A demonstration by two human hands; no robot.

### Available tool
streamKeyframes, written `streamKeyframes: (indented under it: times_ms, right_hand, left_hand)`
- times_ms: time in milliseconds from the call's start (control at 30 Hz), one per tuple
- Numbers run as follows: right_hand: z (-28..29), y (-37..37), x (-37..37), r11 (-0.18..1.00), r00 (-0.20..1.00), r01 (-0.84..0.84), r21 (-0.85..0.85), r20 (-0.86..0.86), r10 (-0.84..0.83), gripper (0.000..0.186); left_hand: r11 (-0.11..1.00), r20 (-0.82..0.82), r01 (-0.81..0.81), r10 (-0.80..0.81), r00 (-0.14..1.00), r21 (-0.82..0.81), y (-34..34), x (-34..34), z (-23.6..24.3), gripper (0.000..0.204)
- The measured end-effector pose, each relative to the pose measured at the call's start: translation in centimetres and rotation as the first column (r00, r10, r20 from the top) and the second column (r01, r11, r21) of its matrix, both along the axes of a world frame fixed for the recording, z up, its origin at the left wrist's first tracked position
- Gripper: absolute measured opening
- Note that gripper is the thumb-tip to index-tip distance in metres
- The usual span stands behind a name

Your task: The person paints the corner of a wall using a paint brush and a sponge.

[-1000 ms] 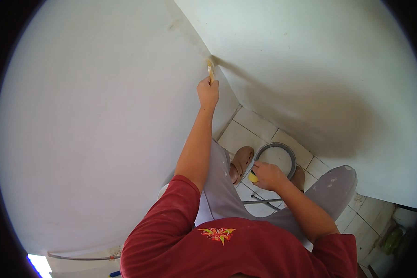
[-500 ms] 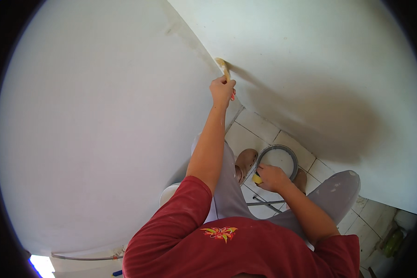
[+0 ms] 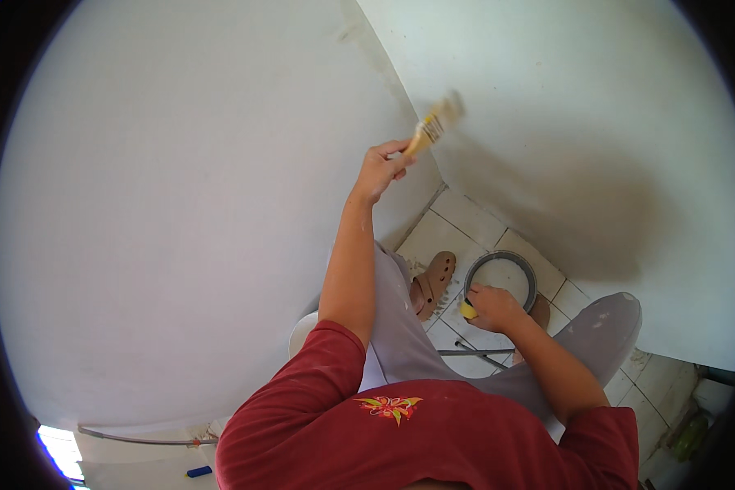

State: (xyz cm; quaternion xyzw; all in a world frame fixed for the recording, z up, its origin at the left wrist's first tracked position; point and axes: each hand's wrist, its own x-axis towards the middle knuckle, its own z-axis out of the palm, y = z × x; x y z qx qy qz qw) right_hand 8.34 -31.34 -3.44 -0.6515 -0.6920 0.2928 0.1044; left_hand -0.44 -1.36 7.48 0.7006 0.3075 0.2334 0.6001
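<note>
My left hand (image 3: 380,170) is closed on the wooden handle of a paintbrush (image 3: 431,124), whose blurred bristles point up and right near the corner where two pale walls meet; whether they touch a wall I cannot tell. My right hand (image 3: 494,308) grips a small yellow, dark-edged sponge (image 3: 469,309) at the near left rim of a round grey bucket (image 3: 531,273) on the tiled floor. The bucket's inside looks whitish; part of it is hidden behind that hand.
Pale walls (image 3: 180,163) rise at left and right. My bent legs, in grey trousers, and brown clogs (image 3: 439,278) surround the bucket. Grey rods (image 3: 475,353) lie on the tiles (image 3: 457,216). A white round object (image 3: 302,333) sits by my left leg; green items (image 3: 690,433) lie lower right.
My left hand first moved right along the wall corner; now the brush is tilted further right and has swung up and outward. My right hand stays at the bucket with the sponge.
</note>
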Motion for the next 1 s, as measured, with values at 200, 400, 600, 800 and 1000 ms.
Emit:
streamKeyframes:
  times_ms: [200, 400, 600, 800, 1000]
  right_hand:
    - [-0.8, 0.0, -0.1, 0.999, 1.000, -0.024, -0.022, 0.016, 0.024, 0.031]
    - [-0.7, 0.4, -0.3, 0.999, 0.999, 0.032, -0.005, 0.008, -0.031, 0.031]
    - [-0.7, 0.8, 0.3, 0.999, 0.999, 0.047, -0.019, 0.020, -0.046, 0.030]
    - [-0.4, 0.5, 0.4, 1.000, 1.000, 0.027, -0.008, 0.003, -0.027, 0.031]
    - [-0.5, 0.1, 0.4, 0.999, 1.000, -0.016, -0.030, 0.021, 0.016, 0.033]
  left_hand:
    - [0.882, 0.116, -0.440, 0.426, 0.898, 0.170, 1.2, 1.2, -1.7, 0.036]
    - [0.776, 0.169, -0.544, 0.518, 0.839, 0.320, 3.8, 4.7, -3.7, 0.033]
    - [0.789, 0.161, -0.502, 0.477, 0.864, 0.355, 2.9, 6.0, -3.1, 0.023]
    - [0.926, 0.141, -0.307, 0.282, 0.949, 0.219, 1.6, 4.0, -1.8, 0.026]
    - [0.995, 0.049, 0.084, -0.087, 0.995, 0.044, -1.4, 2.9, -0.5, 0.034]
